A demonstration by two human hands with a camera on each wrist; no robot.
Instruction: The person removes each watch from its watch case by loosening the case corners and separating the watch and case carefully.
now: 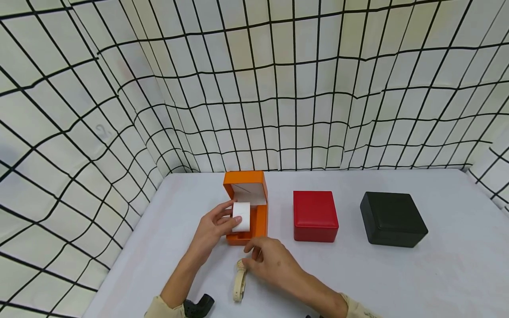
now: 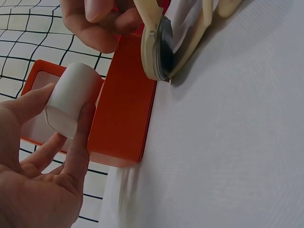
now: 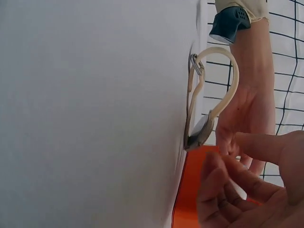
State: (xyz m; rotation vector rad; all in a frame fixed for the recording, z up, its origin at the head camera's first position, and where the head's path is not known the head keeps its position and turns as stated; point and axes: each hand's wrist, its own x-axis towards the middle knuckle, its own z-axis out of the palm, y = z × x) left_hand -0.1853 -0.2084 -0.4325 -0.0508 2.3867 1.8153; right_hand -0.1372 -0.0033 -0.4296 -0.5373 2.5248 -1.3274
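My left hand (image 1: pixel 212 227) holds a white watch cushion (image 1: pixel 241 216) between thumb and fingers, over the orange watch box (image 1: pixel 260 221), whose lid stands raised. In the left wrist view the cushion (image 2: pixel 76 95) looks like a short rounded cylinder. A cream-strapped wristwatch (image 1: pixel 239 282) sits on the table in front of the box, its strap forming a loop in the right wrist view. Right at the watch's case is my right hand (image 1: pixel 274 263), with fingers loosely bent; in the right wrist view its thumb and fingertips (image 3: pixel 213 178) are apart, with nothing gripped between them.
A closed red box (image 1: pixel 316 216) stands right of the orange one, and a closed dark green box (image 1: pixel 393 218) lies farther right. White walls with a black grid net (image 1: pixel 294 64) enclose the white table (image 1: pixel 338 282) at the back and sides.
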